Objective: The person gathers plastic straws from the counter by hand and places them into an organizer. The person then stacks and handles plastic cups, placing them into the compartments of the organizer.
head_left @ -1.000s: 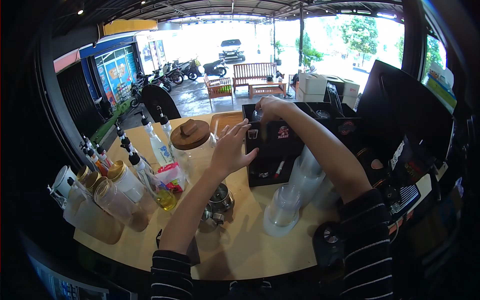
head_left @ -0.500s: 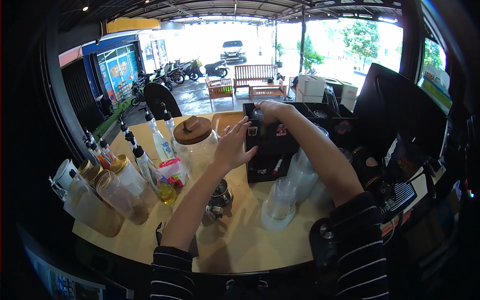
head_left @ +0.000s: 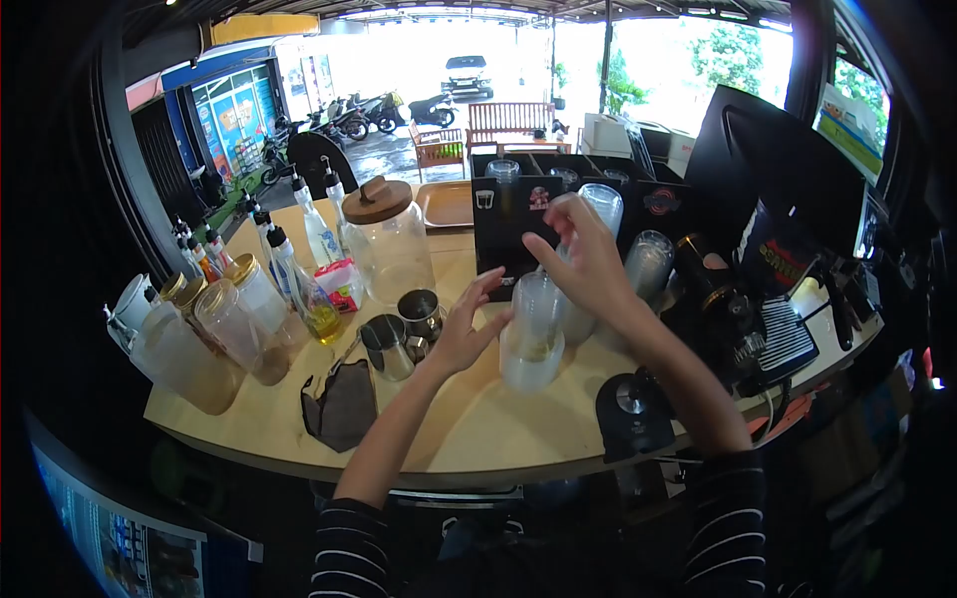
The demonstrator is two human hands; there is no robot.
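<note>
Head view, centre of the frame: a stack of clear cups (head_left: pixel 531 344) is seen on the light wooden table (head_left: pixel 454 439), wider at its foot than at its top. To its left, the left hand (head_left: pixel 464 337) is held open, fingers spread and raised, thumb pointed towards the cups; whether they are touched cannot be told. Above the same stack, the right hand (head_left: pixel 588 261) is held with fingers curled and thumb apart, and nothing is seen gripped in it. By it, a taller cup stack (head_left: pixel 602 202) is partly hidden. Behind, at upper centre, a black organizer (head_left: pixel 511 221) is seen with clear cups in its compartments, and two metal pitchers (head_left: pixel 389 351) are placed left of the left hand.

As a judgement, the near stack is best steadied low by the left hand, since tall, light plastic is easily tipped. The outermost cup should be taken lightly by its sides with the right fingertips and drawn straight along the stack, without squeezing, so that thin walls are not creased and neighbours are not dragged along. The right forearm is best kept clear of the taller stack, which could be toppled by a brush.
</note>
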